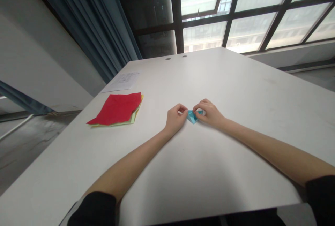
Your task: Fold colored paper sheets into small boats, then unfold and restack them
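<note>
A small folded piece of blue paper [192,116] lies on the white table [235,90] between my hands. My left hand [176,118] pinches its left side with fingers curled. My right hand [209,111] pinches its right side, fingers bent over the top edge. Both forearms rest on the table and reach forward from the near edge.
A stack of coloured paper sheets, red on top [117,109] with yellow and green below, lies to the left. A white printed sheet [124,80] sits beyond it near the table's left edge. Blue curtains and a large window stand behind the table.
</note>
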Motion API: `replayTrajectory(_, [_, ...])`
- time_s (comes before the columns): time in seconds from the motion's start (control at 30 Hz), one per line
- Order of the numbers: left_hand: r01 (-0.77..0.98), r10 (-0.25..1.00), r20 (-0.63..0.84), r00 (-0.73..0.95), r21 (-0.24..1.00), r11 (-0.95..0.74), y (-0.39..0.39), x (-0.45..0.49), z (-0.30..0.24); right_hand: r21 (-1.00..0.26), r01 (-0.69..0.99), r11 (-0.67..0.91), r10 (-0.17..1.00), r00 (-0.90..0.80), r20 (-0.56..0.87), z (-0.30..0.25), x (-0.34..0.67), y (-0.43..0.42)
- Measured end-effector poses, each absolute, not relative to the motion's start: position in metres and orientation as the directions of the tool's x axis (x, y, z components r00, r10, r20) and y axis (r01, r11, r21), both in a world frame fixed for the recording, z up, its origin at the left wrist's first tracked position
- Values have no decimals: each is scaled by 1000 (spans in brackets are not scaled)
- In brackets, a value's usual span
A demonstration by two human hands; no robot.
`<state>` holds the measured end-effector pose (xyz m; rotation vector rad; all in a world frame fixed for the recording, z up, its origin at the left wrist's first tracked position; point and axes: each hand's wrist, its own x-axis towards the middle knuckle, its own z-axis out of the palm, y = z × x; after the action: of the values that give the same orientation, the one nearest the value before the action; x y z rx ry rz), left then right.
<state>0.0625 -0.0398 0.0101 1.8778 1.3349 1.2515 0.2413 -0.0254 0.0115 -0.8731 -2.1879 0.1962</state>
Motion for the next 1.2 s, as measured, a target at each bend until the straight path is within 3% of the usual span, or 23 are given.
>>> replayTrajectory(0.3, [610,928,371,-36,744,-273,-35,56,4,-395,577,715,690,-490,533,10,245,-18])
replayTrajectory(0.6, [581,919,394,-23,753,-308,-35,55,6,-426,541,725,686,-510,519,15,245,-19])
replayTrajectory(0.77, [405,911,412,-10,835,-373,-36,57,10,-536,540,648,750,-334,571,22,244,-21])
replayTrajectory(0.93, [45,969,237,75,969,-241,-37,63,8,-744,444,499,841,-41,539,20,243,-15])
replayTrajectory(1.07, [-154,978,125,169,983,-99,-42,70,12,-822,349,450,878,-3,479,20,238,-16])
replayTrajectory(1.2, [-208,970,147,193,972,-106,-47,73,18,-834,329,443,887,-24,461,21,231,-21])
